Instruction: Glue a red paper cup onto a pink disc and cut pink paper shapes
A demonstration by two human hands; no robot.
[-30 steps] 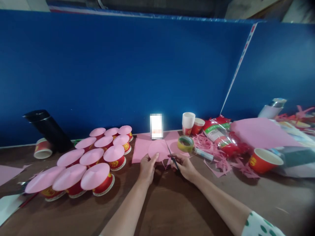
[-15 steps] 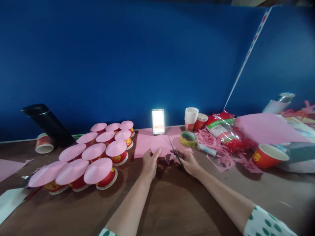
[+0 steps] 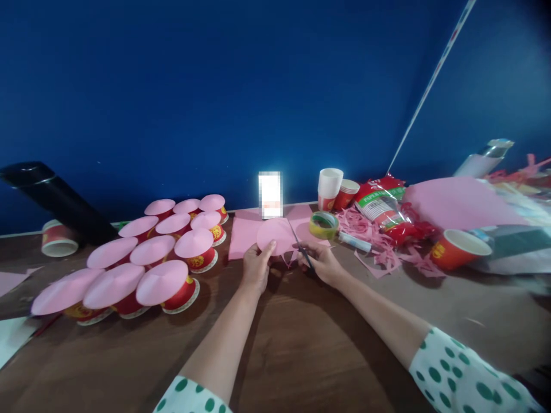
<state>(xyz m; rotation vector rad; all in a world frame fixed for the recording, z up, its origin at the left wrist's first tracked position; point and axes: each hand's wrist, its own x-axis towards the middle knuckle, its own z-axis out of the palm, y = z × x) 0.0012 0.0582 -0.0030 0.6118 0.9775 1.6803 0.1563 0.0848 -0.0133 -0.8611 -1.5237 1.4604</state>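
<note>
My left hand (image 3: 256, 265) pinches the lower edge of a round pink paper disc (image 3: 275, 236), thumb on top. My right hand (image 3: 322, 265) is closed round the handles of dark scissors (image 3: 300, 245), whose blades point up along the disc's right edge. Both hands hover just above a brown table (image 3: 301, 355), in front of a flat pink paper sheet (image 3: 241, 234). Small pink offcuts hang below the disc.
Several upturned red paper cups topped with pink cones (image 3: 167, 284) stand at the left. A tape roll (image 3: 324, 224), stacked cups (image 3: 329, 187), a bag of cups (image 3: 385, 206), pink scraps (image 3: 383, 252), an open red cup (image 3: 458, 249) and a black flask (image 3: 51, 198) line the blue wall.
The view has tilted and shifted, so everything sits higher in frame. Both hands keep their hold; the scissors stay at the disc's right edge with little visible change.
</note>
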